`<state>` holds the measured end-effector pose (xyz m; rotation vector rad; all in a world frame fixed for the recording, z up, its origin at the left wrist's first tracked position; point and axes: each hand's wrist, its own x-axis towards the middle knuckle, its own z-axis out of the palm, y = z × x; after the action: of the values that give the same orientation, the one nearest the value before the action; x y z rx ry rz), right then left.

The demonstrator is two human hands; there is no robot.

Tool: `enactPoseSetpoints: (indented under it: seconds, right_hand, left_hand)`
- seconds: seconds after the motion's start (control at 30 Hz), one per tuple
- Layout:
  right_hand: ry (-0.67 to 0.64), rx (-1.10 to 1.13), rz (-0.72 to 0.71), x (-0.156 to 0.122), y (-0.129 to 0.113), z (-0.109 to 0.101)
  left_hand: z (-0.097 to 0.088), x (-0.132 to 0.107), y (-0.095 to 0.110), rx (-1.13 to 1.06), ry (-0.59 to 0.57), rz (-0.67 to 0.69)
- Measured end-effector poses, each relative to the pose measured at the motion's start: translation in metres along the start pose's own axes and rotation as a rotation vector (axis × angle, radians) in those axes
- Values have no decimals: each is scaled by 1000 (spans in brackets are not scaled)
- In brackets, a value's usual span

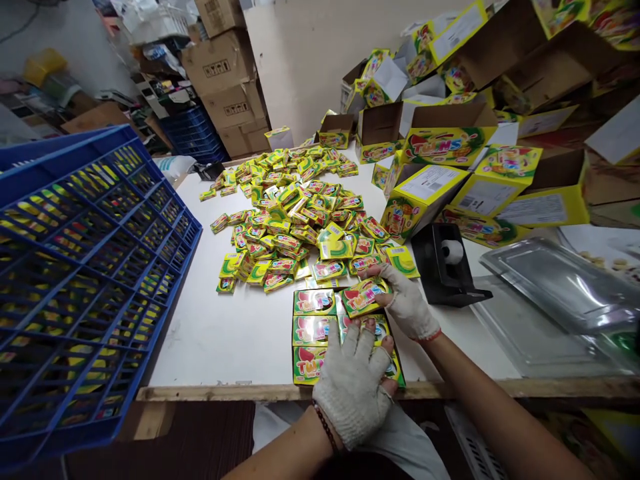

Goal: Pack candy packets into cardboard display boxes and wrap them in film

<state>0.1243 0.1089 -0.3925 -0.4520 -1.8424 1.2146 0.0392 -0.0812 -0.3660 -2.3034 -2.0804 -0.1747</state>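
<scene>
Gloved hands at the candy packs.
The right hand (410, 305) pinches one pack (364, 295) above the rows (314, 327); the left hand (353, 383) lies flat on them, fingers spread, gripping nothing.

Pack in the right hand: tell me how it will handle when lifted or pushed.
The pack is probably light: the right hand holds it by fingertips alone. Being flat and boxy, it would likely slide, not roll, on the smooth table. Its glossy face may be slippery, though the knit glove should help.
</scene>
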Motion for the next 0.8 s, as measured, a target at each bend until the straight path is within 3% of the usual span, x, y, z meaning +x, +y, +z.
enactPoseSetpoints:
  seconds: [0.17,0.4,0.53,0.67,0.8]
  right_hand:
    - [13,-327,-145,3,-3,20]
    - [24,-518,-82,3,1,22]
    - [-114,-600,-112,-8,-1,19]
    - [-241,-855,-181,-18,1,21]
    - [-341,-955,-98,-17,1,25]
  left_hand:
    - [0,1,0,11,-4,4]
    - [-1,2,1,-25,2,8]
    - [-3,0,-1,-56,2,17]
    - [-3,0,-4,-96,3,29]
    - [-2,3,2,-152,15,-10]
